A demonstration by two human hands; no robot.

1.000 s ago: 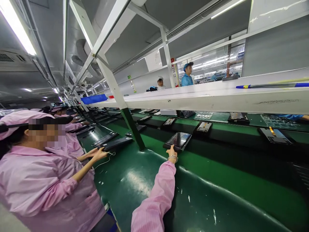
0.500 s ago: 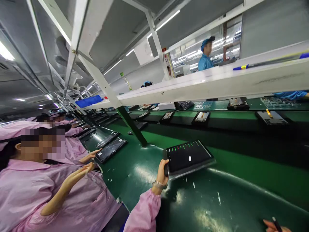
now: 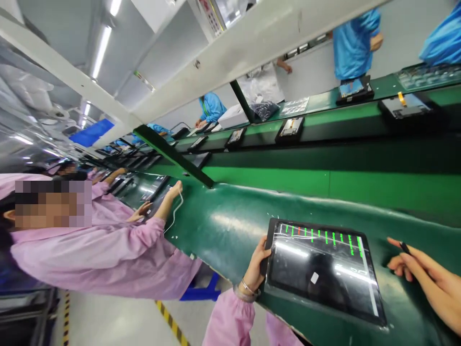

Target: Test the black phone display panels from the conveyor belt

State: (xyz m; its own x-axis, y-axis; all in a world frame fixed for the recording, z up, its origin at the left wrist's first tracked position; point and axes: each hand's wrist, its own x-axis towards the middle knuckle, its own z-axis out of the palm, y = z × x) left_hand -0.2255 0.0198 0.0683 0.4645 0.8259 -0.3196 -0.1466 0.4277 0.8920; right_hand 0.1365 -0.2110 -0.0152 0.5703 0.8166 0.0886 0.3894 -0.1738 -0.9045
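Gripping the near-left edge of a dark tablet (image 3: 324,271), the left hand (image 3: 256,264) has its thumb over the top of the frame and its fingers curled under the rim, a closed grasp on that one edge. The tablet lies flat on the green conveyor belt (image 3: 234,226), stretching away to the right of this hand, its screen showing a row of green bars and a small white square. Just beyond the tablet's right edge, the right hand (image 3: 425,278) pinches a thin dark stylus (image 3: 405,247) between thumb and fingertips, clear of the screen. Left of the left hand, a person in a pink smock (image 3: 108,254) reaches onto the belt.
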